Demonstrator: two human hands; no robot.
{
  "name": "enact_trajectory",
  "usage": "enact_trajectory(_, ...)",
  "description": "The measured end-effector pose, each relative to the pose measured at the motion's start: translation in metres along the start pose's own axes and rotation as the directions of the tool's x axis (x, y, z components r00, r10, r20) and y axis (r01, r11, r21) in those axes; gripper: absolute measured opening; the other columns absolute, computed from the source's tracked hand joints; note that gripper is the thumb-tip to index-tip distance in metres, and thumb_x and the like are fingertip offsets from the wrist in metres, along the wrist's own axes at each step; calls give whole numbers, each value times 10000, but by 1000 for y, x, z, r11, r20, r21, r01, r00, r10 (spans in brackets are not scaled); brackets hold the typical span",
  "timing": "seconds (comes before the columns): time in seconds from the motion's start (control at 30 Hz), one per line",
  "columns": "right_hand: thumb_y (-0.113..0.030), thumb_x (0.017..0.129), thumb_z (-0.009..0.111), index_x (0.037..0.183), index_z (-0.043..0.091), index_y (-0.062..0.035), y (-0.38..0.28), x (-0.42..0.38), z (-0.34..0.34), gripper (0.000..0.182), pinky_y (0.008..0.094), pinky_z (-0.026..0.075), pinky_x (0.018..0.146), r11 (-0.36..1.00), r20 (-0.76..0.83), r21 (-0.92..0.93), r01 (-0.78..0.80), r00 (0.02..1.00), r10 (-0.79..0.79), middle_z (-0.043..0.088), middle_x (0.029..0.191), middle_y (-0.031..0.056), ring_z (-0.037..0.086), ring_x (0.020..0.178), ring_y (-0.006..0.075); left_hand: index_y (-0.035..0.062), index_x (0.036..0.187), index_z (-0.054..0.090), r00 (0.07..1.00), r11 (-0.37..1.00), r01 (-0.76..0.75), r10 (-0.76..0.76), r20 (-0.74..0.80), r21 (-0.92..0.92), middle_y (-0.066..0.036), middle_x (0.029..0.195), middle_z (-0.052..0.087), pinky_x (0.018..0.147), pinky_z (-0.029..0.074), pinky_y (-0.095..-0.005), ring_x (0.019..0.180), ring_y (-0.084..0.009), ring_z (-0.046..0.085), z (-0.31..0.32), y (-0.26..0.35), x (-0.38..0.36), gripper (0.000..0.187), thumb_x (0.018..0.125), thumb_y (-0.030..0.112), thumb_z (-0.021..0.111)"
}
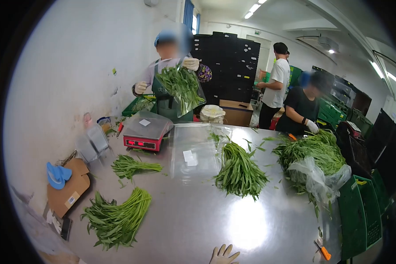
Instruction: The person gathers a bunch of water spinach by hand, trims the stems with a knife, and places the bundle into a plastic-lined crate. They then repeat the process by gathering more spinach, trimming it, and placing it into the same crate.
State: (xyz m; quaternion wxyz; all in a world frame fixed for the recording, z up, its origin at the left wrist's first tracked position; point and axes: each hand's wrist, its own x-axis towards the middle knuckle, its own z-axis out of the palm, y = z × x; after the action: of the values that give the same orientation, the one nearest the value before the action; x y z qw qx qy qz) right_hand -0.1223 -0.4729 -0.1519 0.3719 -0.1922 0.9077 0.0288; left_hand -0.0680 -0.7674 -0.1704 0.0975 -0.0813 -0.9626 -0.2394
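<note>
Green, the leafy bunch lies on the tabletop just farther than the right hand, long axis near-to-far; that hand's fingers spread, empty; the left's cannot be made out.

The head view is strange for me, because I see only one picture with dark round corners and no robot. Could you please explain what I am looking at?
There is no machine: a person wears the camera on the head, facing forward and down. The gloved hand at the bottom edge, probably the wearer's right, has spread fingers and holds nothing visible; I cannot make out the other.

On the metal table lie bunches of leafy greens, a red scale, clear plastic bags, an orange-handled knife and, at the right, a large heap of greens. Across the table, a co-worker holds up a bag of greens.
</note>
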Motion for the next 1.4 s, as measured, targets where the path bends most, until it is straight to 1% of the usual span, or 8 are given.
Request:
enact_trajectory(0.23, -422, 617, 772, 859, 721, -69, 2, 0, 9, 430, 425, 514, 802, 997, -46, 71, 31, 999, -28, 662, 935, 218, 634, 885, 380, 228, 1298, 537, 999, 1000, 23, -23, 39, 19, -175, 1450, 333, 1098, 95, -595, 1372, -367, 202, 9, 1, -1, 509, 832, 434, 558)
enact_trajectory(0.3, -415, 614, 779, 856, 719, -63, 6, 3, 11, 431, 426, 514, 802, 994, -51, 93, 50, 998, -45, 662, 931, 221, 635, 883, 379, 155, 1115, 633, 975, 983, -34, 72, -210, 183, -210, 1227, 545, 990, 351, -533, 1202, -346, 469, 8, 3, 3, 335, 851, 331, 525)
enact_trajectory(0.43, -403, 607, 793, 849, 715, -51, 14, 11, 18, 434, 427, 515, 802, 980, -64, 170, 102, 994, -92, 662, 924, 226, 637, 879, 377, 194, 1331, 492, 1000, 964, -11, 11, 2, 265, -119, 1325, 470, 1073, 243, -511, 1285, -291, 356, 15, -10, 1, 568, 872, 529, 492)
enact_trajectory(0.67, -323, 669, 772, 850, 658, -3, 4, -18, 43, 385, 445, 511, 779, 917, -486, 346, 197, 874, -4, 658, 869, 237, 634, 855, 393, 183, 1292, 524, 995, 975, 58, -39, -88, 215, -103, 1365, 466, 1081, 264, -489, 1273, -280, 406, 31, -17, 0, 495, 883, 461, 503)
enact_trajectory(0.97, -445, 796, 631, 887, 668, -15, 93, -159, 125, 441, 445, 503, 741, 791, -466, 551, 264, 885, 30, 659, 826, 224, 639, 808, 383, 169, 1212, 589, 957, 907, 267, -208, -204, 325, -91, 1334, 511, 1054, 307, -479, 1270, -275, 428, 42, 6, 10, 346, 901, 280, 485)
enact_trajectory(1.23, -227, 853, 537, 828, 670, -69, 225, -283, 255, 208, 439, 497, 705, 564, -429, 824, -42, 604, 671, 656, 779, 186, 634, 769, 364, 37, 940, 676, 736, 631, 565, -676, 20, 532, -155, 1168, 607, 817, 504, -388, 1002, -292, 625, 72, 37, 88, 206, 808, 128, 545)
enact_trajectory(1.3, -173, 861, 509, 874, 652, -64, 228, -302, 282, 180, 433, 501, 708, 475, -358, 866, -155, 471, 806, 657, 814, 198, 633, 771, 365, 49, 1038, 665, 956, 892, 284, -236, -173, 351, -195, 1206, 576, 923, 450, -427, 1076, -343, 571, 86, 107, 95, 280, 774, 92, 584)
enact_trajectory(1.4, -289, 819, 584, 923, 605, -37, 220, -330, 284, 274, 444, 496, 735, 191, -20, 931, -310, 480, 877, 646, 880, 211, 628, 836, 368, 63, 1115, 640, 970, 986, -144, 157, -187, 80, -233, 1225, 548, 978, 405, -434, 1139, -381, 512, 126, 239, 110, 353, 770, 40, 575)
